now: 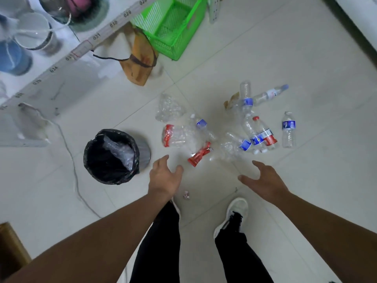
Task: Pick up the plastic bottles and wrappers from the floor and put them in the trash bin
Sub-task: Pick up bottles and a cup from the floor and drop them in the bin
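Plastic bottles lie scattered on the pale tiled floor (pixel 285 48) ahead of you, most of them crushed and clear. One uncrushed bottle with a blue label (pixel 288 129) lies apart at the right edge of the heap; its print is too small to read. Beside it to the left, a bottle with a red-and-white label and red cap (pixel 265 132) rests against crumpled blue-labelled ones. Farther back, a slim bottle with a pale blue cap (pixel 270 93) lies on its side, its label unreadable. At the left of the heap sits a crushed bottle with a red label (pixel 173 135), and nearer you a red wrapper (pixel 200 155) with white lettering you cannot make out. A brown scrap of wrapper (pixel 231 101) shows at the heap's far side.

Your left hand (pixel 164 174) hovers above the floor between the heap and the trash bin (pixel 111 156), fingers spread loosely and holding nothing. Your right hand (pixel 263 178) hovers just short of the bottles, fingers splayed wide, also holding nothing. The bin, lined with a black bag, stands to the left of the heap with clear plastic already inside.

A shelf edge (pixel 81 50) at upper left carries printed numbers, among them 029, 030 and 031. A green basket (pixel 173 23) stands behind.
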Tool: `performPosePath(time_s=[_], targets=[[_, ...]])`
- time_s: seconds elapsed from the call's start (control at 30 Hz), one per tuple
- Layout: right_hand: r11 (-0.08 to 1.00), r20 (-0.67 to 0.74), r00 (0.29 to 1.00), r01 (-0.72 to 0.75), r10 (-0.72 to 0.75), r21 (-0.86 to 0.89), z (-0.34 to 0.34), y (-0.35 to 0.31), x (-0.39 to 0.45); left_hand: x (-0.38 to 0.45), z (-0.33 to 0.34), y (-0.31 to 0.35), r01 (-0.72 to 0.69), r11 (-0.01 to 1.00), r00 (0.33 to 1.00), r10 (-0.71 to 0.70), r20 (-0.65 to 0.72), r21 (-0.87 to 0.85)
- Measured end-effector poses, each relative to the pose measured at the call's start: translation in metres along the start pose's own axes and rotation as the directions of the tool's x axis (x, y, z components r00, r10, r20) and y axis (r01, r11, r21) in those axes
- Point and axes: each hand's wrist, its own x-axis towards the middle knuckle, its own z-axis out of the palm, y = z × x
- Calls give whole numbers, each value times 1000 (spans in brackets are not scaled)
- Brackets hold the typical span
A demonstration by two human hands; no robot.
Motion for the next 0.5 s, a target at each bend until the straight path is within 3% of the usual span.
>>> performPosePath(time_s=[0.23,0.37,0.5], targets=[[996,-78,994,-70,74,50,20,-21,49,104,0,5,-131,966,989,110,102,224],[995,-146,985,-92,87,-24,43,-29,127,193,23,-6,-215,891,976,181,120,399],[992,-213,975,-80,58,-98,75,-15,227,277,73,-30,-247,858,969,215,121,451]])
